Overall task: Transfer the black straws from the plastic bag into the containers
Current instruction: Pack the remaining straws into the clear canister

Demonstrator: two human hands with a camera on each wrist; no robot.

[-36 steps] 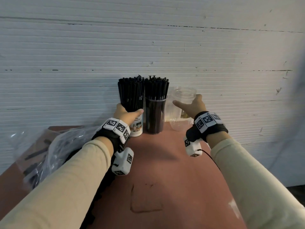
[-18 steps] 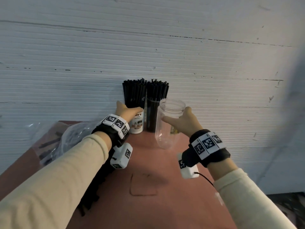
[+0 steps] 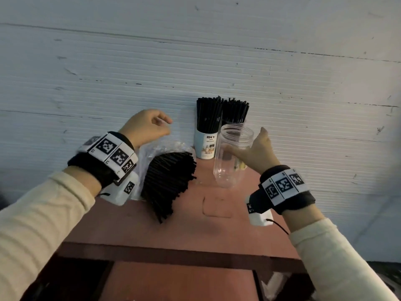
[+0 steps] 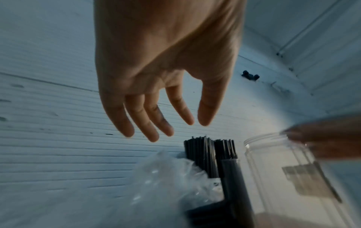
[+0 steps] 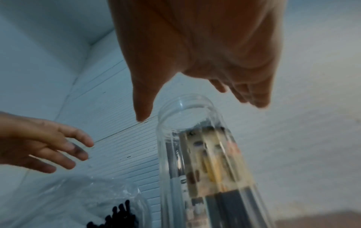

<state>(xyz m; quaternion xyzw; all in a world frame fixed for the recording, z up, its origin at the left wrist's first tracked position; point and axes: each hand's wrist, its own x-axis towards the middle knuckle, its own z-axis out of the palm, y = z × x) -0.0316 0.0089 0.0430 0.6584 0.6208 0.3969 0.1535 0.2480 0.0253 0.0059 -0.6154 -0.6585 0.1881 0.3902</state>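
A bundle of black straws point(image 3: 168, 181) lies in a clear plastic bag point(image 3: 152, 155) on the table's left. My left hand point(image 3: 166, 124) hovers above the bag with relaxed fingers point(image 4: 140, 123) and holds nothing. A white labelled container point(image 3: 205, 145) and a dark container point(image 3: 233, 123) stand against the wall, both packed with straws point(image 3: 209, 114). In front of them stands an empty clear jar point(image 3: 230, 161). My right hand point(image 3: 247, 140) is spread at the jar's rim point(image 5: 185, 114), its fingers against the jar's side and its thumb point(image 5: 142, 104) apart from it.
The reddish-brown table point(image 3: 184, 231) ends at a front edge point(image 3: 173, 255), with a lower shelf beneath. A white ribbed wall point(image 3: 217, 61) stands right behind the containers. A faint rectangular mark point(image 3: 217, 207) shows on the tabletop.
My left hand let go of the white container and rose over the bag. My right hand brought the clear jar forward, in front of the full containers. The view tilted down.
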